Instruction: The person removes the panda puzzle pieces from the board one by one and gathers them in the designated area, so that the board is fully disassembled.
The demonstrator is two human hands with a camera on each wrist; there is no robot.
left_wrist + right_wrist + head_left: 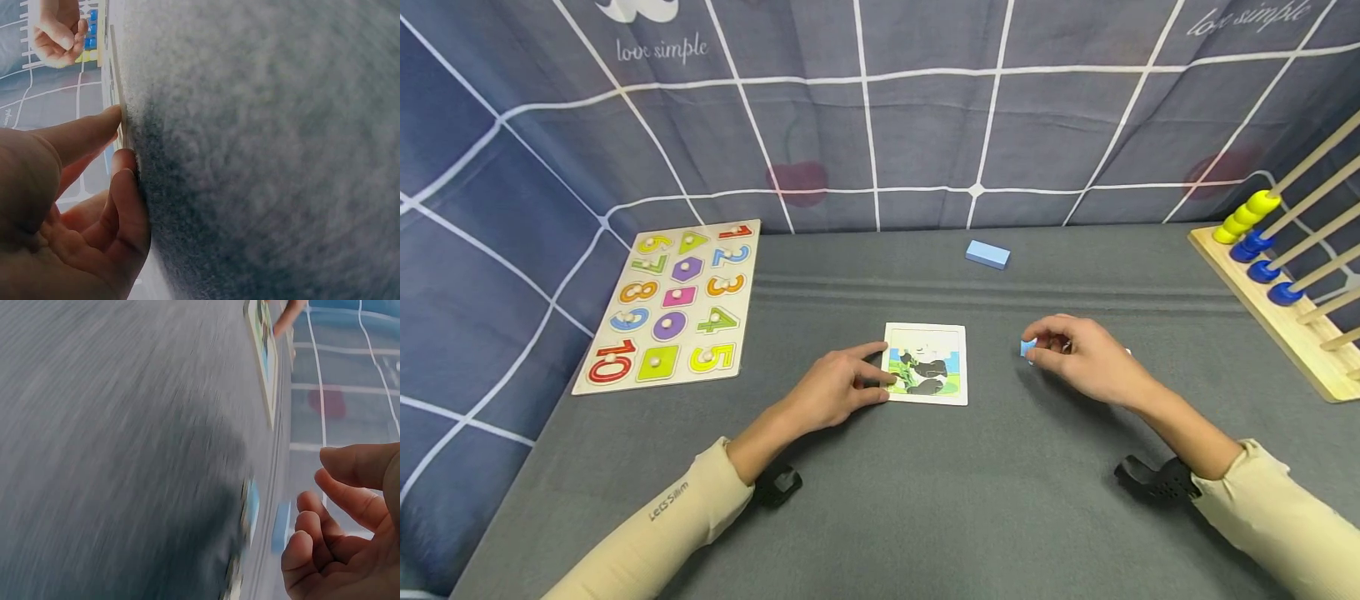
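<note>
A square panda puzzle board (924, 364) in a pale frame lies at the middle of the table, a blank pale patch showing at the panda's head. My left hand (837, 385) rests on its left side, fingertips on the frame and picture, thumb near the lower corner. In the left wrist view, the left fingers (128, 203) meet the board's thin edge. To the right, my right hand (1086, 358) hovers with loosely bent fingers, nothing between them in the right wrist view. Below it lies a light blue piece (252, 506), with further pieces mostly hidden by the hand.
A number and shape peg board (658, 304) lies at the left. Farther back is a blue block (987, 254). At the right edge stands a wooden abacus (1277, 312) with yellow and blue beads. Behind the table hangs a grey-blue cloth (917, 133) with white lines.
</note>
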